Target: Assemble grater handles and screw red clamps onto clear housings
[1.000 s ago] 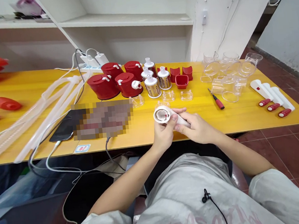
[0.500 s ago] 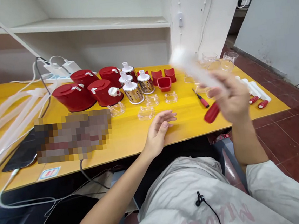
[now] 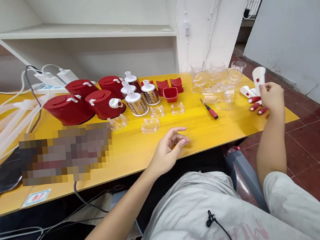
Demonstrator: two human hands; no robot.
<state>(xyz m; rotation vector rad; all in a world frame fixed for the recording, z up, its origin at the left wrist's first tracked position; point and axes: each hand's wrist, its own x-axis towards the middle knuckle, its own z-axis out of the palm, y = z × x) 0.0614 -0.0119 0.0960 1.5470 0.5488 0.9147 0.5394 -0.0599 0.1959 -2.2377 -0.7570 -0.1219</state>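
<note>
My right hand (image 3: 272, 96) is at the right end of the table, its fingers closed round a white crank handle (image 3: 259, 75) whose wide end points up and shows a red spot. Beside and below it lie several more white crank handles with red grips (image 3: 256, 105), partly hidden by my hand. My left hand (image 3: 170, 149) hovers by the table's front edge with nothing in it, its fingers loosely curled and apart. Nearest to it is a clear plastic frame (image 3: 150, 125). A red and black screwdriver (image 3: 211, 111) lies between my two hands.
Clear plastic hoppers (image 3: 220, 82) stand grouped at the back right. Red housings (image 3: 68, 109), metal grater drums (image 3: 136, 104) and red pushers (image 3: 170, 94) fill the back and left. White cables and a power strip (image 3: 50, 89) are at far left, near a blurred-out patch (image 3: 67, 153).
My right hand has carried the crank handle rightward, from over the table's middle right to the row of other handles. The left hand stays near the front edge, fingers slightly more curled.
</note>
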